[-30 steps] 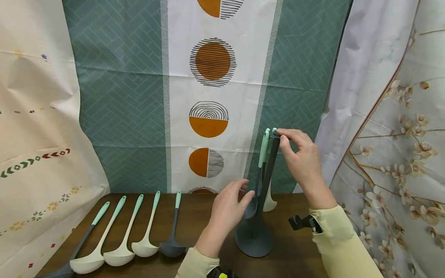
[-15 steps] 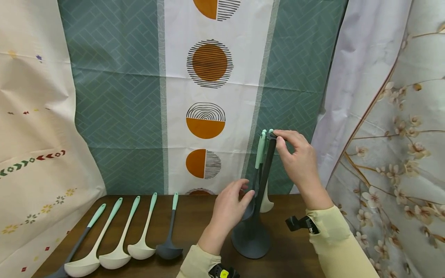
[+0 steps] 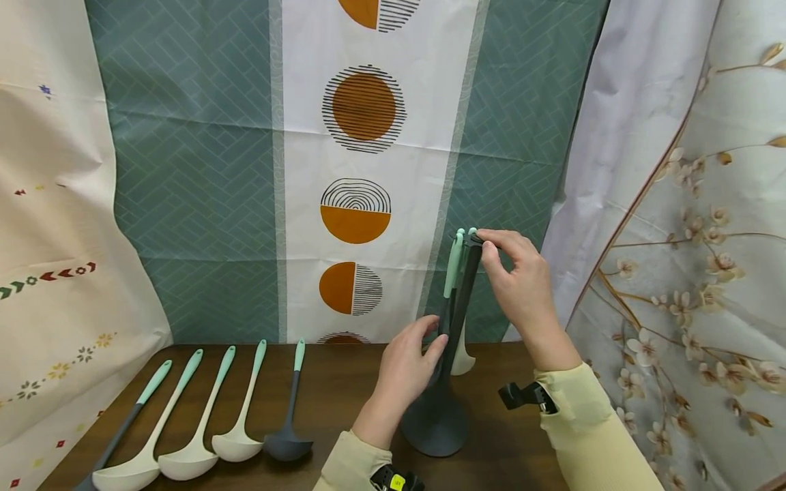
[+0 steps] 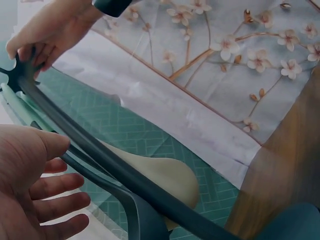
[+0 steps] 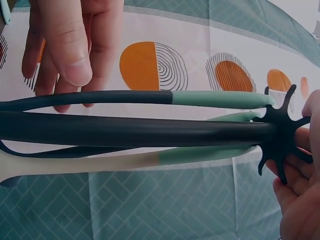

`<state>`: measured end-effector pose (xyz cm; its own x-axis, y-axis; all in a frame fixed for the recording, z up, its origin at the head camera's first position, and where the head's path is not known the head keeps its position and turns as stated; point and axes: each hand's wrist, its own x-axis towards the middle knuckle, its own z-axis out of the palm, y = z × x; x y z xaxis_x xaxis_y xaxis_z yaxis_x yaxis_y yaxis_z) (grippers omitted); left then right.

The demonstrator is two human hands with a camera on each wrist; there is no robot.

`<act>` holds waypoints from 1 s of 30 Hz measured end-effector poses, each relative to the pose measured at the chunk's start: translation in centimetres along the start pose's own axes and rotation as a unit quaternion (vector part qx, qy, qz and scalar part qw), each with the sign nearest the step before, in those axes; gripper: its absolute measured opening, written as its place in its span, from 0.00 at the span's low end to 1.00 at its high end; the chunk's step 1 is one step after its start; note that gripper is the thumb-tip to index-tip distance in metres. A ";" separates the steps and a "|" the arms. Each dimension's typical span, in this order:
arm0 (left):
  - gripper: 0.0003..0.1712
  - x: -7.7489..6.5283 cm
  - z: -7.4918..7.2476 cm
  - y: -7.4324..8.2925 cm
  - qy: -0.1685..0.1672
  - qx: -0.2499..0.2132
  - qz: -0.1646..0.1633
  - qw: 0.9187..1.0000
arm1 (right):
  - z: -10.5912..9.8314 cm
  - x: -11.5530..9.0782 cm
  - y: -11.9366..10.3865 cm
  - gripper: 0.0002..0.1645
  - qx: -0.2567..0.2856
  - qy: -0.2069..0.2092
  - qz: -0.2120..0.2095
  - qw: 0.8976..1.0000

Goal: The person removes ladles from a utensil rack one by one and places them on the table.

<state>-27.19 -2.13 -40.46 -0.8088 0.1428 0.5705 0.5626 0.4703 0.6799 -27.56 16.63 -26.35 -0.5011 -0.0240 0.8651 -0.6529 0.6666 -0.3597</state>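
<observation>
A dark ladle stand point(image 3: 434, 426) rises from the table, its post leaning slightly right in the head view. My right hand point(image 3: 522, 279) pinches the hooked top point(image 5: 278, 131) of the stand between thumb and fingers. Several ladles with mint handles hang from the hooks, among them a dark ladle point(image 3: 453, 266) at the left and a cream ladle point(image 3: 464, 361) behind the post. Beside the dark ladle's shaft, my left hand point(image 3: 402, 368) is spread with relaxed fingers and holds nothing. It covers most of that ladle's bowl in the head view.
On the brown table point(image 3: 350, 389) to the left lies a row of cream and dark ladles, including a dark ladle point(image 3: 287, 443) nearest the stand and a cream ladle point(image 3: 238, 443) beside it. A patterned cloth point(image 3: 190, 170) hangs behind the table.
The head view has turned slightly, shifting the scene leftward. My left hand now overlaps more of the hanging dark ladle. The right hand keeps its pinch on the stand's top.
</observation>
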 end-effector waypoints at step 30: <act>0.09 -0.1 0.0 -0.3 0.009 0.033 0.029 0.999 | 0.0 0.0 -0.2 0.20 -0.005 0.002 0.004 1.000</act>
<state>-27.29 -2.28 -40.74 -0.7713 0.1564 0.6169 0.5960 0.5177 0.6138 -27.44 16.52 -26.30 -0.5030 -0.0155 0.8642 -0.6438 0.6738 -0.3626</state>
